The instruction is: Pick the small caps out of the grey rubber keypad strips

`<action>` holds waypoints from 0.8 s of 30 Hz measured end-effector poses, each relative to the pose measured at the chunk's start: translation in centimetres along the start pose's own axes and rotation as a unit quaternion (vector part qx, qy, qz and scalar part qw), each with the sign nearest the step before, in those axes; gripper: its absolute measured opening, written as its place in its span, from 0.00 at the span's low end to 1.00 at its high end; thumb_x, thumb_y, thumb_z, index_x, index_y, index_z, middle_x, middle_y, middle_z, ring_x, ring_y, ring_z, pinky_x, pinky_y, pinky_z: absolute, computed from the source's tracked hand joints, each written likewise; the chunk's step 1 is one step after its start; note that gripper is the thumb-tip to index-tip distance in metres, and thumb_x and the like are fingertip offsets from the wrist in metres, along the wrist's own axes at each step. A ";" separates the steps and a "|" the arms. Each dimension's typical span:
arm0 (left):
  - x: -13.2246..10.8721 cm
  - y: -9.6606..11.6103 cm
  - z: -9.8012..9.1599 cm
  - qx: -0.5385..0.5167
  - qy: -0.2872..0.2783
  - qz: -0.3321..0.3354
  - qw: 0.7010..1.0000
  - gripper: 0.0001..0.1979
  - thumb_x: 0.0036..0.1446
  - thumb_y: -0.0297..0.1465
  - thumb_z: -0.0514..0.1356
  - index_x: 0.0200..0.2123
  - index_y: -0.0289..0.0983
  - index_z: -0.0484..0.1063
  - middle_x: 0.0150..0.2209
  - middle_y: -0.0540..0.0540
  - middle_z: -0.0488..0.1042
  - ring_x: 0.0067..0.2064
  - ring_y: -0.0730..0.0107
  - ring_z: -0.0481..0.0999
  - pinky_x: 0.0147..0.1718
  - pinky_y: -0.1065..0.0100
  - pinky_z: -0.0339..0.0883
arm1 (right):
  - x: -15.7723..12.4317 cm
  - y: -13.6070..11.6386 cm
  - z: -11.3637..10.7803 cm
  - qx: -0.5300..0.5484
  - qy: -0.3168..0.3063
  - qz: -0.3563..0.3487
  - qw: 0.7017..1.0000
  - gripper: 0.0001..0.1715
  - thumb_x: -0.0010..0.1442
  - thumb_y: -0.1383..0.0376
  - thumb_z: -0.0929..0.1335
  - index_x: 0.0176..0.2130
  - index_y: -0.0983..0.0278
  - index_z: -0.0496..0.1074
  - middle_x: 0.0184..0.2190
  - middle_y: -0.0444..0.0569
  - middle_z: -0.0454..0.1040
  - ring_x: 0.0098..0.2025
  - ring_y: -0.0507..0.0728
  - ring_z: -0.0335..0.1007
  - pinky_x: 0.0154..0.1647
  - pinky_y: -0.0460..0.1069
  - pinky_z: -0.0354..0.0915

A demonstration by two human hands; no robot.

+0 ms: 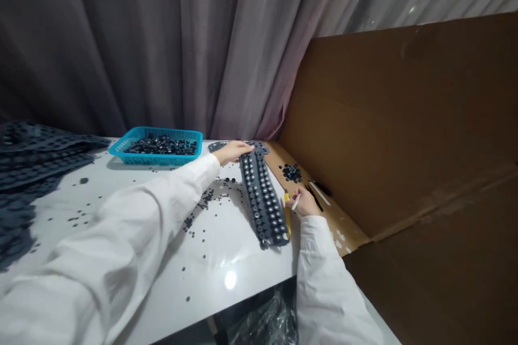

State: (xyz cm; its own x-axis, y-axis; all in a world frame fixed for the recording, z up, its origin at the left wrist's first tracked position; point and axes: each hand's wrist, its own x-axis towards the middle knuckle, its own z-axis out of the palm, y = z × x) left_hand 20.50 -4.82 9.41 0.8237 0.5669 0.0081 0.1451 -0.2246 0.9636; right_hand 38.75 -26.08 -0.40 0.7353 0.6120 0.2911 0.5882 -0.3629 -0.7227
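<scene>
Left hand (233, 152): at the far end of the strip; grip pinching that end between thumb and fingers.
Dark studded strip (263, 197): slants from left hand toward the near side, over the white surface (226, 232); rows of round pieces along it, many pale-topped; whether the near end touches the surface, cannot tell.
Right hand (306, 202): just right of the strip; grip closed around a slim white stick (297, 201).
Yellow tool (287, 215): along the strip's right edge, beside the right fingertips; held or not, cannot tell.
Blue basket (159, 159): far side of surface, left of left hand; holds many small black round pieces.
Loose bits: small dark discs scattered on the surface, thickest between left forearm and strip.
Cardboard sheet (338, 215): right of strip; carries a pile of black pieces (292, 173), dark slim tools and white scraps.
Dark perforated sheets (24, 183): heaped at far left.
Cardboard panel (404, 118): stands at right.
Curtain (210, 38): grey, hangs behind.
Sleeves: white, both arms.
Clear plastic (267, 321): below the near edge.
</scene>
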 end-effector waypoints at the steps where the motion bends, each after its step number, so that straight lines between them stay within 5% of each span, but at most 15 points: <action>1: 0.7 -1.4 0.7 0.011 -0.001 -0.017 1.000 0.17 0.63 0.36 0.58 0.52 0.36 0.68 0.51 0.41 0.71 0.47 0.61 0.74 0.44 0.55 0.72 | 0.0 0.5 -1.1 0.001 -0.009 0.013 1.000 0.19 0.64 0.60 0.67 0.53 0.65 0.67 0.51 0.52 0.71 0.47 0.58 0.72 0.47 0.57 0.71; 3: 1.9 -3.5 1.7 0.032 0.001 -0.038 0.999 0.17 0.63 0.36 0.59 0.53 0.36 0.67 0.52 0.41 0.70 0.48 0.60 0.74 0.45 0.54 0.72 | -0.2 0.9 -3.0 0.002 -0.024 0.033 0.999 0.16 0.58 0.62 0.71 0.44 0.68 0.69 0.39 0.49 0.75 0.36 0.56 0.73 0.37 0.52 0.72; 6: 3.2 -4.8 2.1 0.061 0.009 -0.046 0.997 0.17 0.63 0.36 0.58 0.53 0.36 0.68 0.52 0.41 0.70 0.48 0.60 0.74 0.45 0.54 0.72 | -0.4 0.3 -4.4 0.026 -0.034 0.025 0.999 0.18 0.44 0.67 0.74 0.30 0.63 0.61 0.20 0.37 0.67 0.22 0.50 0.63 0.24 0.46 0.63; 14: 5.4 -3.9 1.3 0.139 0.003 0.032 0.990 0.16 0.64 0.36 0.58 0.52 0.37 0.68 0.52 0.41 0.70 0.48 0.60 0.74 0.45 0.54 0.72 | -0.8 -3.1 -2.1 0.059 -0.070 -0.034 0.995 0.20 0.36 0.67 0.67 0.26 0.58 0.51 0.20 0.35 0.65 0.22 0.49 0.59 0.26 0.44 0.57; 24: 4.4 -5.4 0.5 0.291 0.048 0.149 0.944 0.17 0.63 0.36 0.59 0.53 0.36 0.68 0.53 0.41 0.70 0.49 0.59 0.73 0.47 0.53 0.71 | 1.2 0.6 -0.4 -0.018 -0.165 -0.004 0.986 0.20 0.32 0.73 0.69 0.20 0.59 0.53 0.14 0.35 0.63 0.19 0.49 0.59 0.21 0.44 0.51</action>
State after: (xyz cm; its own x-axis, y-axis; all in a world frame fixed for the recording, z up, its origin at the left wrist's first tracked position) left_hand 23.60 -1.51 4.14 0.8260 0.4725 0.3074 0.2137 -0.7671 0.6049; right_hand 40.11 -25.86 -0.23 0.5847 0.8081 0.0717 0.6085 -0.3785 -0.6975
